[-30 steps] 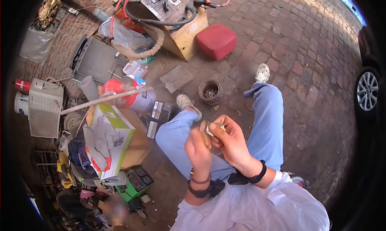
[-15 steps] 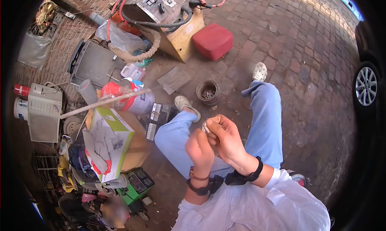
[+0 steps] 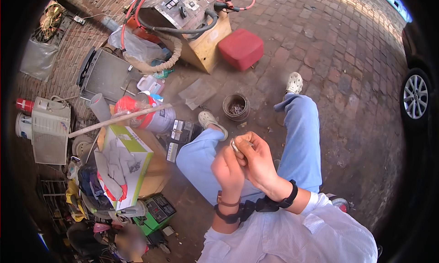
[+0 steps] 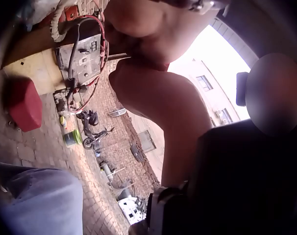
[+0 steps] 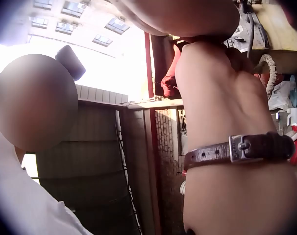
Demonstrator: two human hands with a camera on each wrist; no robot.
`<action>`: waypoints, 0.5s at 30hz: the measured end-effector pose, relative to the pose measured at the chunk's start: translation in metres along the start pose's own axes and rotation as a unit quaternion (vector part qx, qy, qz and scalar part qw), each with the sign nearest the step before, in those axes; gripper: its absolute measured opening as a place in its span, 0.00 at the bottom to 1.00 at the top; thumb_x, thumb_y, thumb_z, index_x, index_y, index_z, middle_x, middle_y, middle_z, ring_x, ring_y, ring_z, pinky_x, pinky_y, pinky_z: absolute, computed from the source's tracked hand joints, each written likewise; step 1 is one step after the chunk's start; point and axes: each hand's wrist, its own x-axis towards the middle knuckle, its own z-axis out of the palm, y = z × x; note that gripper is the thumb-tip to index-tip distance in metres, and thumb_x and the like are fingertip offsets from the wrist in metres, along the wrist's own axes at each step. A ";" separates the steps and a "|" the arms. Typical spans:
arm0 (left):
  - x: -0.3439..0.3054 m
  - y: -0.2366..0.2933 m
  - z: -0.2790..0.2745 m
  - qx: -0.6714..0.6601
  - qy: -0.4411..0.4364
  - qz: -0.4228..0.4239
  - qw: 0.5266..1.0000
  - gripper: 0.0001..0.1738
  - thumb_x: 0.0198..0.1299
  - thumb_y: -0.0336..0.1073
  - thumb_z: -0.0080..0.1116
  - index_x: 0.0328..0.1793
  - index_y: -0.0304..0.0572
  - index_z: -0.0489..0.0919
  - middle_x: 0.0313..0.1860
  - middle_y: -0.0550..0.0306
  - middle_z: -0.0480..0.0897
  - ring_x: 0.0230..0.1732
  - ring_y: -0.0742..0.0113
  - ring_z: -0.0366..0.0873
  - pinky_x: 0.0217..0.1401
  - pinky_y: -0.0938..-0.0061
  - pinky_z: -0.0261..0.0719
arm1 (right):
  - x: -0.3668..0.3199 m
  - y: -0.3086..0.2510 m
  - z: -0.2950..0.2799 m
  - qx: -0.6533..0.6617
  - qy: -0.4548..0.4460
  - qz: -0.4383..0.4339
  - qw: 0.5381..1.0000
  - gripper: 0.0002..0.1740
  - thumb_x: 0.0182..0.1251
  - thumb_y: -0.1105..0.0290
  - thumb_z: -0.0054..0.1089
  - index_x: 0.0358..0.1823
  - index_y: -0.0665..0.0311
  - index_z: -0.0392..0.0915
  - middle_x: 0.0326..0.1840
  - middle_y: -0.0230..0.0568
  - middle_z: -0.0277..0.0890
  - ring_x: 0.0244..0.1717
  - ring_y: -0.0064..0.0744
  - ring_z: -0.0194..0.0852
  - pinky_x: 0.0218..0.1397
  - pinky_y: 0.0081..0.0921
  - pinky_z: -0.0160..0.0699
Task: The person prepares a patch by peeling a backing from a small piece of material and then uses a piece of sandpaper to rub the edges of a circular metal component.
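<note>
A small silvery piece (image 3: 233, 145) shows at the fingertips, mostly covered, and I cannot tell its kind. My right hand (image 3: 261, 164) pinches it between thumb and curled fingers. Up against it, my left hand (image 3: 227, 171) is blurred, its fingers curled in at the same piece. Both hands meet above my lap, between the knees. In the left wrist view the right hand (image 4: 158, 95) stands below the left; in the right wrist view the left wrist wears a brown buckled strap (image 5: 241, 149). The wrist views hide the piece behind the hands.
A round pot (image 3: 237, 107) with scraps inside stands on the brick floor between my feet. At left are a car battery (image 3: 183, 131), a box with grey gloves (image 3: 112, 167) on it and a long stick (image 3: 119, 120). Farther off stand a red stool (image 3: 241, 49) and a car wheel (image 3: 415, 93).
A second ago more of the piece showed, with a pointed end out to the right; now the fingers cover most of it. My left fingers have drawn in. The head view has shifted slightly.
</note>
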 end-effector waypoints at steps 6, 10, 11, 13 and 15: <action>0.002 -0.011 0.000 0.136 -0.020 0.088 0.987 0.16 0.67 0.31 0.45 0.24 0.34 0.72 0.18 0.49 0.73 0.19 0.54 0.70 0.24 0.67 0.65 | -0.004 -0.002 0.005 -0.065 0.043 -0.014 0.997 0.08 0.71 0.71 0.54 0.34 0.65 0.67 0.23 0.27 0.65 0.20 0.11 0.53 0.21 0.14 0.54; -0.002 -0.005 0.004 0.143 -0.010 0.115 0.983 0.14 0.65 0.31 0.46 0.25 0.34 0.72 0.19 0.46 0.73 0.20 0.48 0.70 0.23 0.65 0.66 | 0.004 -0.006 0.000 0.015 0.048 0.059 0.997 0.08 0.71 0.70 0.54 0.34 0.64 0.67 0.23 0.27 0.64 0.20 0.12 0.54 0.21 0.13 0.54; -0.005 -0.003 0.005 0.157 -0.006 0.152 0.976 0.14 0.65 0.30 0.46 0.25 0.33 0.72 0.20 0.45 0.73 0.20 0.49 0.70 0.23 0.64 0.66 | 0.004 -0.005 -0.004 0.039 0.033 0.067 0.996 0.09 0.71 0.69 0.54 0.35 0.64 0.67 0.23 0.27 0.64 0.22 0.12 0.55 0.23 0.14 0.55; -0.003 -0.005 0.004 0.110 0.003 0.094 0.989 0.16 0.67 0.32 0.45 0.25 0.34 0.72 0.20 0.50 0.76 0.19 0.59 0.71 0.23 0.69 0.65 | 0.005 -0.005 -0.004 0.060 0.013 0.075 0.995 0.09 0.72 0.68 0.53 0.35 0.64 0.67 0.24 0.28 0.64 0.23 0.13 0.56 0.24 0.14 0.56; 0.000 -0.004 0.000 -0.060 -0.012 -0.037 0.997 0.19 0.71 0.34 0.42 0.25 0.35 0.72 0.19 0.59 0.75 0.19 0.73 0.67 0.21 0.75 0.62 | 0.000 -0.005 -0.005 0.082 0.001 0.050 0.995 0.09 0.73 0.68 0.52 0.36 0.65 0.67 0.26 0.29 0.64 0.25 0.15 0.58 0.28 0.16 0.60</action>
